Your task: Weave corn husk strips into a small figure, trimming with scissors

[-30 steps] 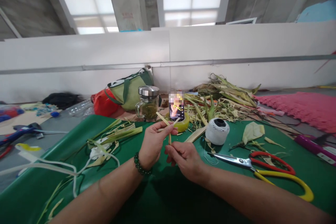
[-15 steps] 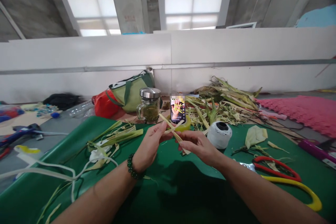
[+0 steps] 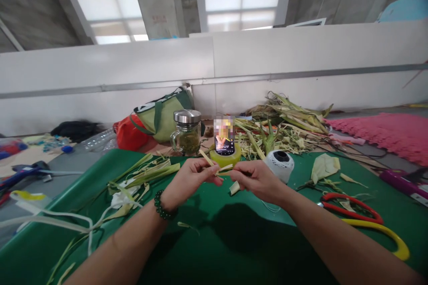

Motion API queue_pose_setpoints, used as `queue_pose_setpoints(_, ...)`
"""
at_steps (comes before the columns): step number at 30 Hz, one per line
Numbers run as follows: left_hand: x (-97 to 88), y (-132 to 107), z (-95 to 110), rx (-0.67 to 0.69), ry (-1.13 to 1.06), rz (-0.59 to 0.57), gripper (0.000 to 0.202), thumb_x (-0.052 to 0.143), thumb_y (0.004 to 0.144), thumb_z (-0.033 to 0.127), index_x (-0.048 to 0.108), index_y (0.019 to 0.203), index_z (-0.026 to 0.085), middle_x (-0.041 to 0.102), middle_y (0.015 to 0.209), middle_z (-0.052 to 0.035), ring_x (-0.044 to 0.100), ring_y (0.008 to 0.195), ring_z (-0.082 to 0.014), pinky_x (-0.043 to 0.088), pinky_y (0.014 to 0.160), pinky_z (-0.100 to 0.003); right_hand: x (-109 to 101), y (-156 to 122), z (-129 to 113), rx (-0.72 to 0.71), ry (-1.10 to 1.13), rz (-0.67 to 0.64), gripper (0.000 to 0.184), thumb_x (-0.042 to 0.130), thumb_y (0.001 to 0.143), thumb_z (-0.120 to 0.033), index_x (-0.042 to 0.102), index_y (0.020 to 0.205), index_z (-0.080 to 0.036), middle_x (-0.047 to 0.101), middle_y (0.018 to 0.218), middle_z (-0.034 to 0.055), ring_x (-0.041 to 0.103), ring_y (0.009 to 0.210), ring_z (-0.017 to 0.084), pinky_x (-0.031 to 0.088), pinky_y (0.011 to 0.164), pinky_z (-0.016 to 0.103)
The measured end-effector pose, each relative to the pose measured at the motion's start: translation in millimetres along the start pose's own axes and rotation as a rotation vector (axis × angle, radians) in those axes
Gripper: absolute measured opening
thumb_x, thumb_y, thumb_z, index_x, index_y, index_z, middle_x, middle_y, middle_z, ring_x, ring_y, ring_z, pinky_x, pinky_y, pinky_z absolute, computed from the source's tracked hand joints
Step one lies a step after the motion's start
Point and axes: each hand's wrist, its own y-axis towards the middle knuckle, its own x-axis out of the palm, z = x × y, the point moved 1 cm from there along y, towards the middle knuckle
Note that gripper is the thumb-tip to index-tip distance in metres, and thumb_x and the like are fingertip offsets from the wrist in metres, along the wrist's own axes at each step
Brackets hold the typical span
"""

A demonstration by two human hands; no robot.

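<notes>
At frame centre, my left hand (image 3: 189, 180) and right hand (image 3: 257, 178) each pinch closed on the crossed husk strips (image 3: 225, 168), one end apiece, holding them taut above the green mat (image 3: 207, 249); the phone (image 3: 224, 142) stands propped just behind, screen facing me

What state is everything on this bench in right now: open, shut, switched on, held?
Left hand: pinched shut on the husk strips.
Right hand: pinched shut on the same husk strips.
Husk strips: held between both hands above the green mat.
Glass jar: upright, metal lid on.
Phone: propped upright, screen lit.
Thread spool: standing on end.
Scissors: lying flat, blades hidden behind the right forearm.
</notes>
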Motion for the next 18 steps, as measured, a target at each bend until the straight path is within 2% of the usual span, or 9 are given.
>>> queue_pose_setpoints(3, 3.2, -1.3, 2.2, 0.031, -0.038, -0.077, 0.036, 0.063, 0.074, 0.049, 0.071, 0.080, 0.015, 0.072, 0.074, -0.0050, 0.068, 0.071, -0.0202, 0.053, 0.072, -0.030, -5.0, 2.0, -2.2, 0.054, 0.148, -0.053, 0.034, 0.052, 0.083, -0.038, 0.057, 0.057, -0.016, 0.053, 0.053, -0.0009, 0.047, 0.050, 0.010, 0.035, 0.047, 0.021)
queue_pose_setpoints(5, 5.4, -2.1, 3.5, 0.075, 0.016, -0.114, 0.029, 0.065, 0.074, 0.043, 0.071, 0.079, 0.015, 0.072, 0.074, -0.0049, 0.067, 0.070, -0.0192, 0.053, 0.071, -0.028, -7.1, 2.9, -3.7, 0.087, 0.237, -0.156, 0.028, 0.055, 0.081, -0.041, 0.064, 0.071, -0.016, 0.059, 0.064, 0.0010, 0.051, 0.058, 0.012, 0.039, 0.051, 0.022)
queue_pose_setpoints(7, 6.7, -2.6, 4.0, 0.108, 0.116, -0.136, 0.021, 0.068, 0.072, 0.034, 0.070, 0.076, 0.014, 0.071, 0.071, -0.0046, 0.066, 0.068, -0.0184, 0.052, 0.067, -0.026, -7.9, 4.0, -2.7, 0.132, 0.278, -0.225, 0.030, 0.058, 0.079, -0.045, 0.065, 0.077, -0.016, 0.060, 0.068, 0.0016, 0.052, 0.061, 0.012, 0.039, 0.052, 0.022)
queue_pose_setpoints(10, 7.5, -3.4, 3.6, 0.146, 0.249, -0.164, 0.019, 0.062, 0.078, 0.030, 0.069, 0.074, 0.013, 0.071, 0.073, -0.0054, 0.066, 0.071, -0.0182, 0.051, 0.067, -0.024, -6.2, 5.5, 2.2, 0.147, 0.238, -0.198, 0.035, 0.061, 0.077, -0.048, 0.061, 0.067, -0.015, 0.053, 0.059, -0.0010, 0.047, 0.053, 0.010, 0.035, 0.048, 0.021)
queue_pose_setpoints(12, 8.2, -4.5, 2.9, 0.183, 0.297, -0.163, 0.021, 0.054, 0.083, 0.030, 0.067, 0.080, 0.013, 0.070, 0.076, -0.0050, 0.065, 0.073, -0.0175, 0.050, 0.067, -0.024, -4.2, 5.5, 3.9, 0.083, 0.183, -0.180, 0.036, 0.058, 0.079, -0.047, 0.056, 0.061, -0.015, 0.050, 0.055, -0.0020, 0.046, 0.052, 0.010, 0.033, 0.048, 0.021)
queue_pose_setpoints(15, 9.3, -7.0, 2.2, 0.275, 0.394, -0.083, 0.023, 0.047, 0.087, 0.028, 0.064, 0.084, 0.014, 0.068, 0.075, -0.0031, 0.063, 0.070, -0.0155, 0.049, 0.065, -0.023, -3.4, 3.3, 1.8, -0.046, 0.077, -0.126, 0.037, 0.051, 0.085, -0.039, 0.054, 0.057, -0.016, 0.048, 0.053, -0.0021, 0.044, 0.052, 0.009, 0.032, 0.049, 0.021)
queue_pose_setpoints(18, 9.2, -9.2, 2.8, 0.348, 0.553, -0.007, 0.026, 0.045, 0.088, 0.025, 0.064, 0.072, 0.015, 0.068, 0.072, -0.0026, 0.062, 0.069, -0.0145, 0.046, 0.066, -0.021, -5.0, 0.4, -2.4, -0.119, -0.027, -0.065, 0.036, 0.051, 0.086, -0.033, 0.052, 0.055, -0.015, 0.046, 0.052, -0.0025, 0.042, 0.051, 0.008, 0.030, 0.050, 0.021)
